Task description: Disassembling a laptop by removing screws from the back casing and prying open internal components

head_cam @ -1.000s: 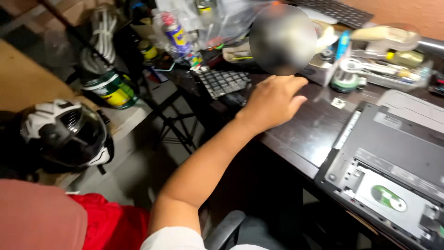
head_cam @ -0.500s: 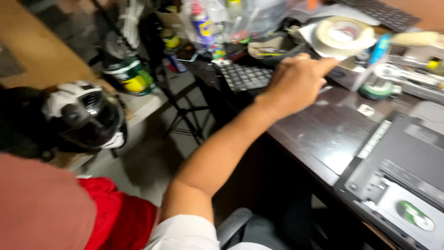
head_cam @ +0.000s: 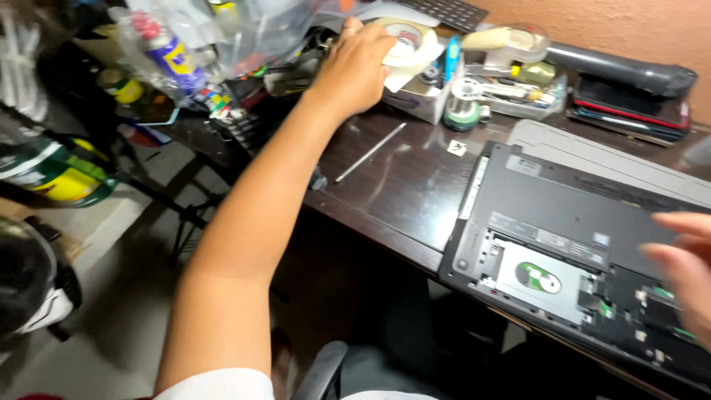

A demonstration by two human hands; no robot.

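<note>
Fingers of the left hand (head_cam: 355,67) curl over the tape roll (head_cam: 404,41); a firm rim grip would lift it cleanly. The right hand (head_cam: 685,270) hovers spread above the opened laptop (head_cam: 548,215).

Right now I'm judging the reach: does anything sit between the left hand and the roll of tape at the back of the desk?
Nothing visible does. The left hand already lies on the roll of tape, fingers over its near edge.
</note>
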